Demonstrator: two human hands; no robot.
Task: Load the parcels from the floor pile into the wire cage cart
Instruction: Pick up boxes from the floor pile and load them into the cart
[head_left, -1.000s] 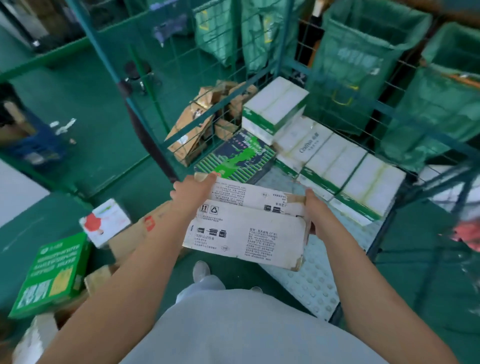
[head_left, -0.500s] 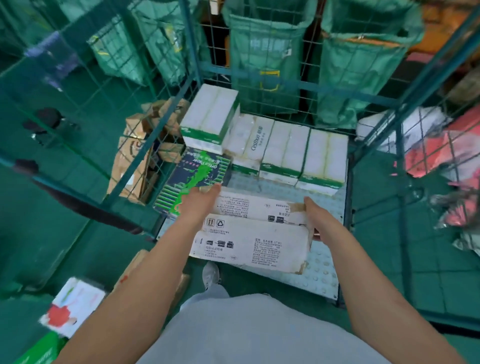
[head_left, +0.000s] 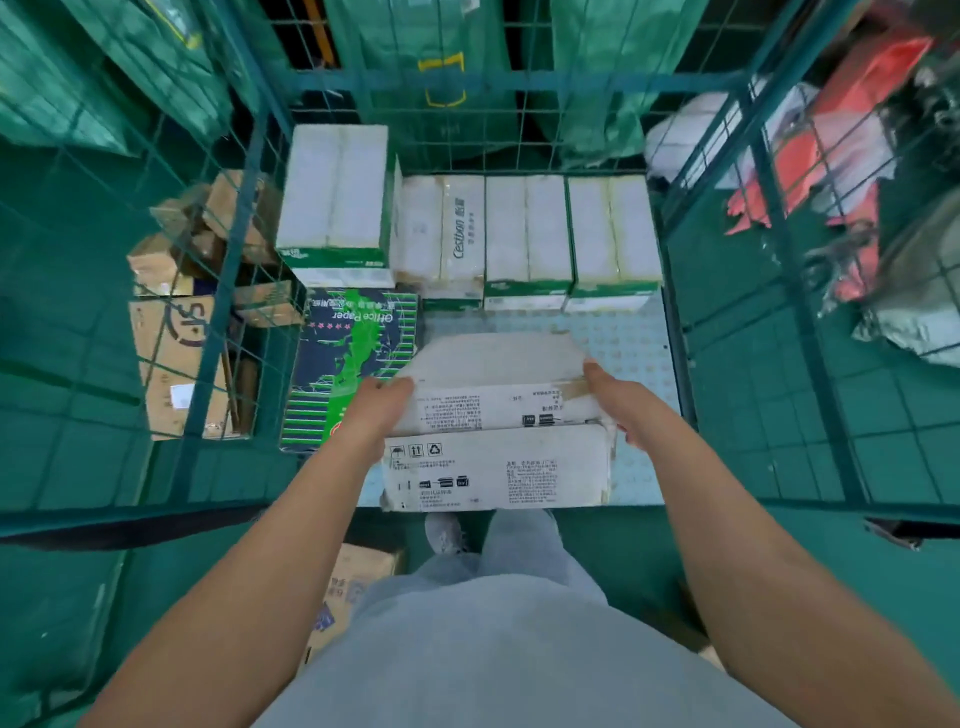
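Two hands carry one white carton (head_left: 496, 421) over the front part of the wire cage cart (head_left: 769, 218), above its pale studded floor (head_left: 631, 353) and not yet set down. The left hand (head_left: 376, 408) holds the left end of the carton and the right hand (head_left: 615, 402) holds the right end; the fingers of both go round the far side or under it, so I cannot see how far they curl, but they clearly grip the carton. Both forearms reach forward and down, almost parallel.

By its look, the carton is stiff cardboard, worn at the corners, with tape across the top. Because it is taken with two hands at the ends, I judge it rather heavy and best held low at both ends, not by the taped flaps.

Just left of the carton lies the dark office paper box (head_left: 353, 364). Beyond the carton, at the back of the cart, stand the white and green tissue packs (head_left: 524, 234), one stack higher. The free space is right of the paper box.
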